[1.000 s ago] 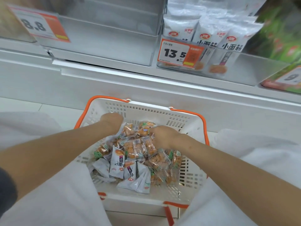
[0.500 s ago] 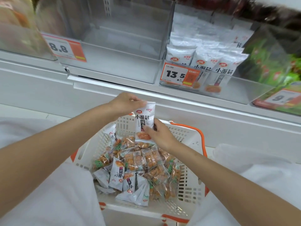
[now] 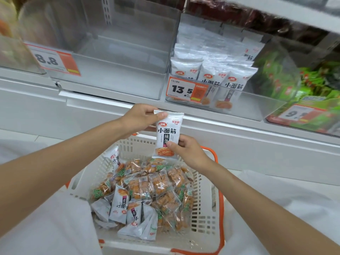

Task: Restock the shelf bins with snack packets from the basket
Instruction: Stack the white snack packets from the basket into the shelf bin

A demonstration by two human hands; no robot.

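Observation:
A white snack packet (image 3: 168, 133) with black characters is held upright above the basket. My left hand (image 3: 140, 118) pinches its top left corner. My right hand (image 3: 187, 150) grips its lower right edge. Below sits a white plastic basket (image 3: 204, 201) with orange handles, filled with several white packets (image 3: 121, 205) and clear orange snack packets (image 3: 156, 183). On the shelf, the clear bin (image 3: 252, 109) with the 13.5 price tag (image 3: 186, 90) holds matching white packets (image 3: 211, 70). The clear bin (image 3: 117, 83) to its left, tagged 8.8 (image 3: 53, 59), holds nothing.
A bin of green packets (image 3: 298, 85) stands at the right with a 9-something tag (image 3: 299, 114). A white shelf ledge (image 3: 239, 126) runs across just behind my hands. White cloth (image 3: 55, 227) covers my knees on both sides of the basket.
Both hands have come up out of the basket with one white packet and lifted it higher toward the shelf. The view has tilted up and moved closer to the bins.

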